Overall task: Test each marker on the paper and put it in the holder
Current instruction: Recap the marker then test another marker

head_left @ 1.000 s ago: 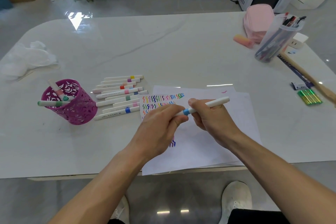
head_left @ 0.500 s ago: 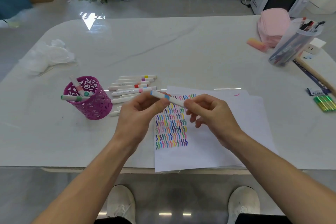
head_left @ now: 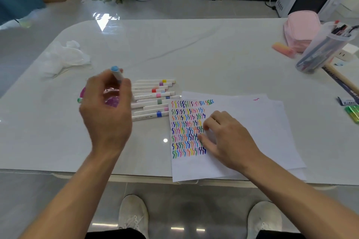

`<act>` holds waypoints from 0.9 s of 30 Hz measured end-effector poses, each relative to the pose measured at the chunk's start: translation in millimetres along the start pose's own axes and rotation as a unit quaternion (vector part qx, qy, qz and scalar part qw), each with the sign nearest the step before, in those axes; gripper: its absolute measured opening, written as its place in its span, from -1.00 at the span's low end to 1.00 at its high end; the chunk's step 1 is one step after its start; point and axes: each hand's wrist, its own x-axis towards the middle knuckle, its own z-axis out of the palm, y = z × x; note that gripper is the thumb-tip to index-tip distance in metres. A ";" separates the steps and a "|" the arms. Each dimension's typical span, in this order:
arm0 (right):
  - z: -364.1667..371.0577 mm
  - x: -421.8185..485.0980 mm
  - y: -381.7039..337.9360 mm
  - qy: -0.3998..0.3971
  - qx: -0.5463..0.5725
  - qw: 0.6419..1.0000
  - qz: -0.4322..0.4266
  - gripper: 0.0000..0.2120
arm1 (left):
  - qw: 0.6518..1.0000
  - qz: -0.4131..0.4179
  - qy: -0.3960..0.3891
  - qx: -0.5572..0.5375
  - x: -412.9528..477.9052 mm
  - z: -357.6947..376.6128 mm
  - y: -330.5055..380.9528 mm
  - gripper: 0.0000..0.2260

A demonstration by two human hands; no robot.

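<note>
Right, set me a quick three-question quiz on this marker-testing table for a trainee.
1. True or false: the right hand is lifted clear of the paper.
2. The cap of the marker gripped in the left hand is: A red, B light blue, C yellow.
3. Fill in: the loose markers lie in a row between the paper and the purple ____.

Key: 1 false, its fingers rest on the paper; 2 B; 3 holder, mostly hidden behind the left hand.
</note>
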 end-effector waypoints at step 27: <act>2.0 4.5 -7.8 -0.018 -0.008 1.000 0.018 -0.74 | 0.978 -0.070 -0.037 0.192 17.0 -21.9 -30.9 -0.62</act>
